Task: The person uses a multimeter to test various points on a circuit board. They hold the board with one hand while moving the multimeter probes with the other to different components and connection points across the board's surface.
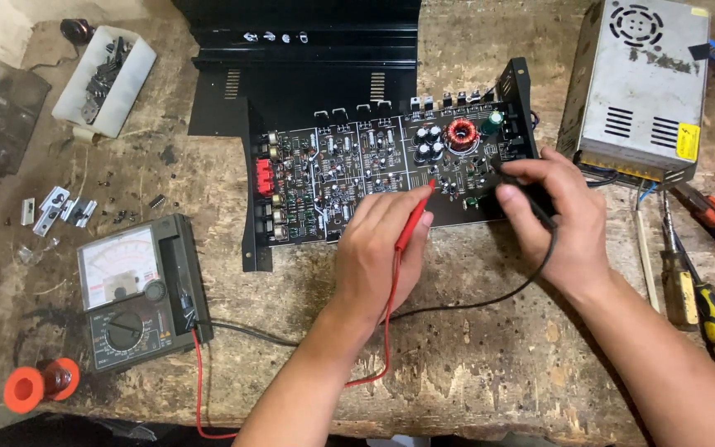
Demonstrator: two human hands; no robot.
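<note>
Both forearms reach up from the lower edge over a worn wooden workbench (473, 364). The left hand (378, 248) has its fingers curled round a red test probe (414, 217), held like a pen, tip slanting down onto the black circuit board (357, 170) near its capacitors. The right hand (560, 215), wrist bent inward, pinches a black test probe (513, 180) between thumb and fingers at the board's right end. Both leads trail to an analogue multimeter (138, 290) lying at the left
</note>
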